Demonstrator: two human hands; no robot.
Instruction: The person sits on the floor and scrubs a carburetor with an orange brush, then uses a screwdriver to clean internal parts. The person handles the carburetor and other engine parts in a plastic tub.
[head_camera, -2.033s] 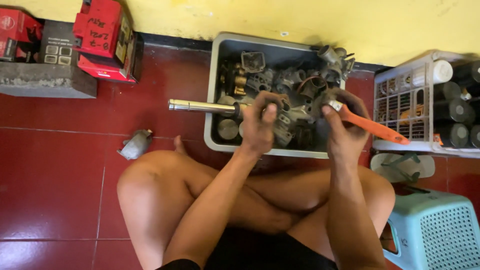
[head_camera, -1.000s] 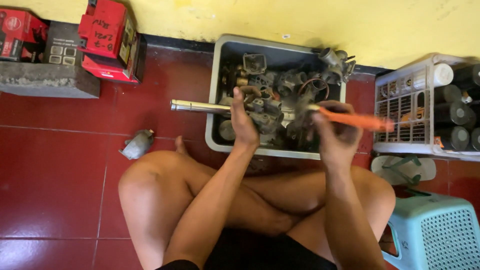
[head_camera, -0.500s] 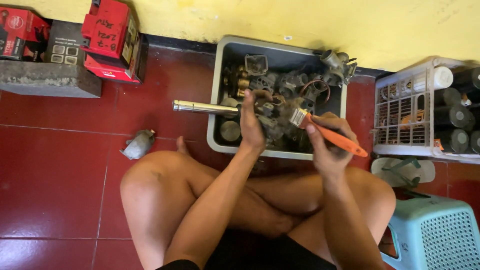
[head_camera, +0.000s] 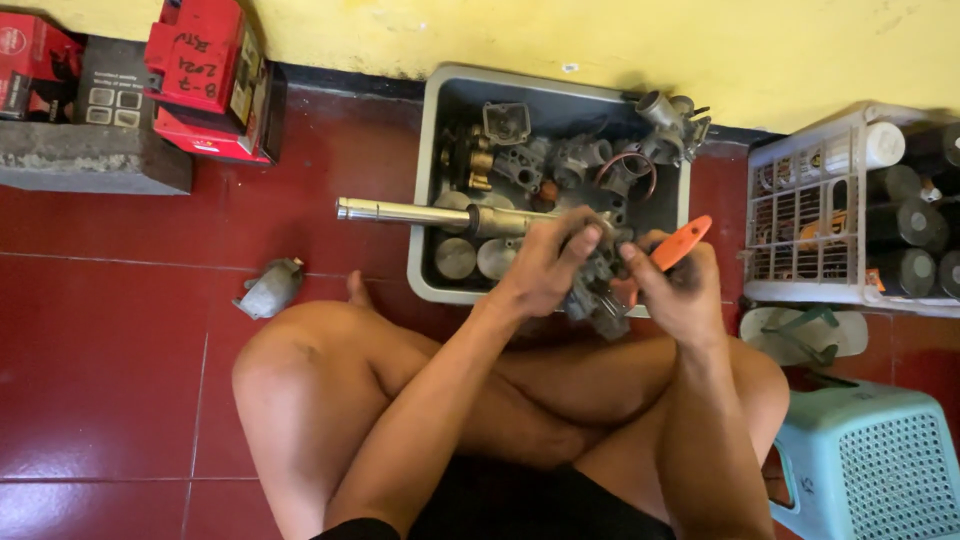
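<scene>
Cleaning a grimy metal part over the tray.
My left hand (head_camera: 545, 265) fingers grip the metal part (head_camera: 598, 290); right hand (head_camera: 678, 290) fingers clench the orange-handled brush (head_camera: 678, 245) near the grey tray (head_camera: 428, 180).

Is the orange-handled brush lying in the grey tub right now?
No, the orange-handled brush is gripped in the right hand, above the tub's near edge.

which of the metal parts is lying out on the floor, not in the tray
The small grey part on the red tiles beside the left knee; the others sit in the grey tray.

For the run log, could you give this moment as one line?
left hand: grips metal part | right hand: holds orange brush | tray: behind
</scene>
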